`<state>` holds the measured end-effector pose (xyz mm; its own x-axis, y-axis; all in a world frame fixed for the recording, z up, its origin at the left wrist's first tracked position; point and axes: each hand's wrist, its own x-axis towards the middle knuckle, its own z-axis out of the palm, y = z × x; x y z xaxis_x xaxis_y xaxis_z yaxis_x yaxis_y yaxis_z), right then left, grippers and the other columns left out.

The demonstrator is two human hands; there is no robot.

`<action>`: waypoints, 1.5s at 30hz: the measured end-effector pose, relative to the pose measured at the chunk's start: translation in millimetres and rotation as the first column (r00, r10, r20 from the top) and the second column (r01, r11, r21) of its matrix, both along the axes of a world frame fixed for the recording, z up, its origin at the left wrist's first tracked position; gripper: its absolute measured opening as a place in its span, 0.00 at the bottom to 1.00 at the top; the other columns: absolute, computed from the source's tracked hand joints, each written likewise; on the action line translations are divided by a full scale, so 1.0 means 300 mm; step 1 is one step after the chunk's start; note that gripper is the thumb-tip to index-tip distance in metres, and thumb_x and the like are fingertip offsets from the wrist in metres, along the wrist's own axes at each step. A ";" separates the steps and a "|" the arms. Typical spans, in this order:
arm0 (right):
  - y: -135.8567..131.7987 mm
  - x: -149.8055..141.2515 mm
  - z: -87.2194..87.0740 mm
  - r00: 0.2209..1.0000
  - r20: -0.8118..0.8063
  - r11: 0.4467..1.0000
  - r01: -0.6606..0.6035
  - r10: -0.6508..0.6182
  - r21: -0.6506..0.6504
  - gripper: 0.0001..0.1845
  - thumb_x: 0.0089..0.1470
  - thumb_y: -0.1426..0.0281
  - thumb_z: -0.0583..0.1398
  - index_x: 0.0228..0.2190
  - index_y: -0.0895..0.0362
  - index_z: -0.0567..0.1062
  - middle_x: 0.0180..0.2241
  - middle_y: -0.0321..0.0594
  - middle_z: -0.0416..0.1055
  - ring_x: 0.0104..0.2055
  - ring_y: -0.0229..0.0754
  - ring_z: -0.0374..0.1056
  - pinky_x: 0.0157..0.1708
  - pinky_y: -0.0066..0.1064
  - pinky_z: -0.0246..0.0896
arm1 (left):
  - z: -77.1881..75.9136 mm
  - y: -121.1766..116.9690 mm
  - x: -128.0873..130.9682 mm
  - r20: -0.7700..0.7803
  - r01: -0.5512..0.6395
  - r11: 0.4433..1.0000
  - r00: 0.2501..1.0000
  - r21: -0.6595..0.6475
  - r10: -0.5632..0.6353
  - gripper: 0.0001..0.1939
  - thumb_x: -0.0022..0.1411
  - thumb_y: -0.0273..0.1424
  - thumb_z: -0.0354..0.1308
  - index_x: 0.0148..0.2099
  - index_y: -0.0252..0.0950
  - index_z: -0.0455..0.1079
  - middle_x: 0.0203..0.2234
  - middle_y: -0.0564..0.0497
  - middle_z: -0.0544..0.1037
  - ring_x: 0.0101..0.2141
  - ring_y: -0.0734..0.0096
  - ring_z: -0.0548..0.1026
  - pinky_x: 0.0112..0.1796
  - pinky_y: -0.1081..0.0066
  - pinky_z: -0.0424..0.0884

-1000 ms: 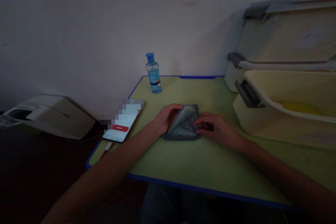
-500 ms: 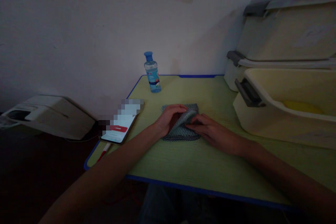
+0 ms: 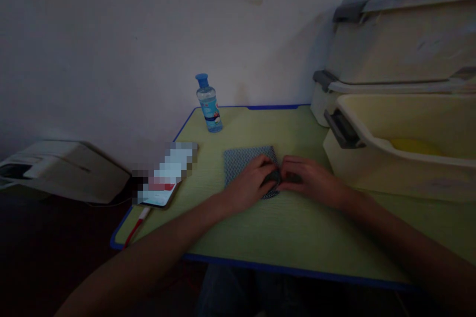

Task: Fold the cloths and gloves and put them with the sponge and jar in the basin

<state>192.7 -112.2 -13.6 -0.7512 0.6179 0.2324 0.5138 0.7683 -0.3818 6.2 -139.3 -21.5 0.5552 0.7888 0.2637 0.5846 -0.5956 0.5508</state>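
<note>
A small folded cloth [image 3: 238, 163] with a fine grey-and-dark woven pattern lies on the green table [image 3: 297, 237] in front of me. My left hand [image 3: 253, 181] rests over its right part, fingers curled and pinching at the right edge. Against that same edge, my right hand [image 3: 303, 178] has its thumb and fingertips drawn together, meeting the left fingertips. Between the two hands the cloth's edge is bunched and partly covered by my fingers.
A clear bottle with a blue cap [image 3: 210, 106] stands at the back left. A lit phone [image 3: 167, 178] with a red-and-white cable [image 3: 137, 225] lies at the left edge. Cream bins [image 3: 394, 173] fill the right side, one holding something yellow [image 3: 414, 147]. A white box-like object [image 3: 70, 168] sits left of the table.
My left hand has come from under the lifted flap onto the top of the cloth. The flap now lies flat on the left, and both hands' fingertips have met at the right edge.
</note>
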 end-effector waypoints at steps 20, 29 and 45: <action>-0.014 0.020 0.037 0.976 0.030 0.976 -0.216 0.215 0.036 0.12 0.57 0.73 0.52 0.27 0.58 0.75 0.31 0.42 0.68 0.35 0.39 0.66 0.35 0.31 0.63 | -0.012 -0.039 0.013 -0.477 -0.170 0.973 0.850 0.156 0.225 0.30 0.65 0.46 0.35 0.65 0.38 0.47 0.65 0.43 0.46 0.62 0.42 0.43 0.57 0.42 0.44; -0.012 0.041 0.053 0.969 0.067 0.971 -0.237 0.240 -0.039 0.13 0.47 0.81 0.53 0.28 0.58 0.76 0.30 0.42 0.67 0.33 0.39 0.66 0.34 0.32 0.63 | -0.007 -0.040 0.017 -0.468 -0.175 0.977 0.858 0.120 0.211 0.36 0.61 0.54 0.36 0.65 0.40 0.46 0.65 0.42 0.46 0.62 0.38 0.42 0.56 0.38 0.41; 0.045 -0.032 -0.056 0.990 0.034 0.987 0.131 -0.135 0.087 0.25 0.62 0.64 0.41 0.56 0.57 0.60 0.54 0.49 0.65 0.56 0.47 0.62 0.57 0.52 0.51 | -0.015 -0.036 0.020 -0.458 -0.166 0.977 0.864 0.133 0.210 0.35 0.61 0.53 0.40 0.64 0.40 0.50 0.64 0.41 0.46 0.62 0.38 0.42 0.55 0.37 0.41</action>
